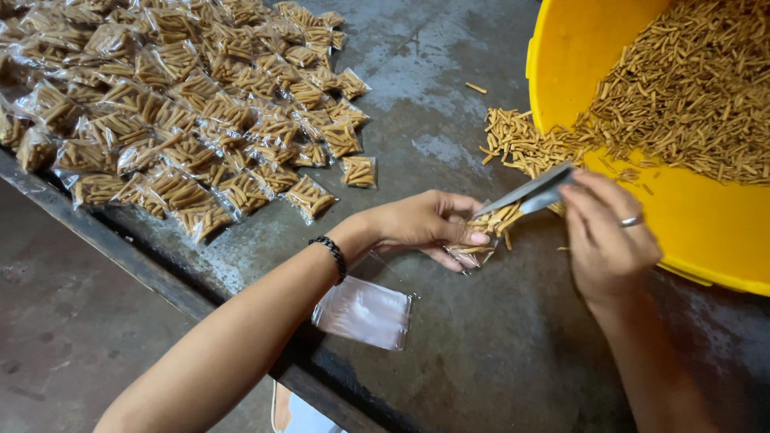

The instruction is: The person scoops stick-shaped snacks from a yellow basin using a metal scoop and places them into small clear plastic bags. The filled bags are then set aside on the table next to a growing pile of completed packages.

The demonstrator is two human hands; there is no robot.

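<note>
Metal scoop (525,191), long axis tilting down-left, gripped by right hand (605,236), feeds the bag (475,250) pinched by left hand (425,220).

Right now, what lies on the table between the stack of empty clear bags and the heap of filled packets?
Head view: only bare grey tabletop lies between the empty clear bags and the filled packets. The left hand's forearm crosses above the near end of that stretch.

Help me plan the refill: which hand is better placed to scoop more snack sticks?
Probably the right hand: it holds the metal scoop beside the loose sticks, while the left hand holds the small bag.
</note>
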